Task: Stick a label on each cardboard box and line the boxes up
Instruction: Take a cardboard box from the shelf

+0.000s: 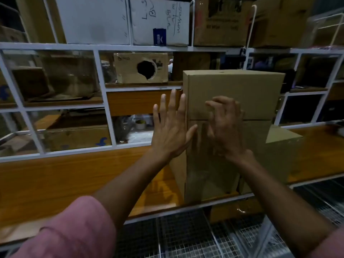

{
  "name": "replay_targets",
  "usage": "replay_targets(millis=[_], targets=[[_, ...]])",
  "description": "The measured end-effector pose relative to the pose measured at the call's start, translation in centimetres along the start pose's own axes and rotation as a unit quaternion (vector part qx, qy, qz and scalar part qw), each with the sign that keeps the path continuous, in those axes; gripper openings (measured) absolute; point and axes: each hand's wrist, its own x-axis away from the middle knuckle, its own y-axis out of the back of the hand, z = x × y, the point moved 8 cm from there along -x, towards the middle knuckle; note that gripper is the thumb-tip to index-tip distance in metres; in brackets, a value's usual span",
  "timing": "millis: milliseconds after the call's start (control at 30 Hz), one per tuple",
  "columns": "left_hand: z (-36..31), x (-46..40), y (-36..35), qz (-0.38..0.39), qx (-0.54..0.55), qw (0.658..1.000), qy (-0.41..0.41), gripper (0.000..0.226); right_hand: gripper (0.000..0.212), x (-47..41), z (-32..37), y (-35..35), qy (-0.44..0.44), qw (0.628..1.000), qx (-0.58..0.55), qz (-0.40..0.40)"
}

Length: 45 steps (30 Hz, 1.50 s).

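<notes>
Both hands are up against the stacked boxes in front of me. Left hand (170, 127) is flat, fingers straight and spread, pressed along the left front edge of the stack and holding nothing. Right hand (226, 127) lies against the front face with its fingers loosely bent, tips touching the cardboard near the seam where the upper box (242, 90) sits on the lower box (204, 174); I cannot tell whether a label is under those fingers (the picture is blurred there, and nothing pale shows on the cardboard).

What matters for the next move: the stack stands straight ahead, tall axis upright, at the front edge of the wooden surface (74, 174), with a third box (281, 155) just behind and to its right. My right hand is square on the face, so it is the better one to press or smooth; my left, at the corner, looks placed to steady or nudge the stack sideways into line.

All three are plain brown corrugated boxes, closed, clean and unmarked, with sharp edges. No label shows on any visible face, so I judge the sticking not yet evident.
</notes>
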Motion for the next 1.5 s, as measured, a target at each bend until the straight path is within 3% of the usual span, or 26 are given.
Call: replay_targets(millis=[300, 467, 667, 833, 933, 1133, 1267, 1500], targets=[[-2.6, -1.8, -1.7, 0.028, 0.043, 0.999, -0.001, 0.092, 0.061, 0.7, -6.5, 1.5, -0.099, 0.992, 0.077, -0.006], [-3.1, -2.5, -2.9, 0.039, 0.052, 0.998, 0.009, 0.114, 0.071, 1.0, -8.9, 2.0, -0.134, 0.981, 0.136, 0.021], [-1.5, -3.0, -3.2, 0.048, 0.077, 0.995, 0.037, 0.119, 0.088, 1.7, -11.0, 2.2, -0.169, 0.978, 0.118, 0.017], [-1.6, -3.9, -3.3, 0.044, 0.199, 0.978, 0.045, 0.123, 0.105, 1.4, -11.4, 0.8, -0.173, 0.983, 0.046, 0.045], [-1.4, -3.9, -2.3, 0.009, 0.240, 0.969, 0.053, 0.123, 0.106, 1.2, -10.0, 0.2, -0.166, 0.985, 0.024, 0.043], [3.6, -1.8, 3.3, -0.082, 0.179, 0.979, 0.051, 0.118, 0.100, -1.0, -3.6, -1.7, -0.108, 0.993, -0.043, 0.010], [9.3, 0.0, 8.0, -0.105, 0.136, 0.982, 0.079, 0.117, 0.102, -3.5, 3.0, -3.9, -0.076, 0.993, -0.095, -0.002], [20.2, 6.7, 12.7, -0.103, 0.061, 0.987, 0.112, 0.120, 0.107, -3.0, 14.6, -10.9, -0.048, 0.987, -0.145, 0.049]])
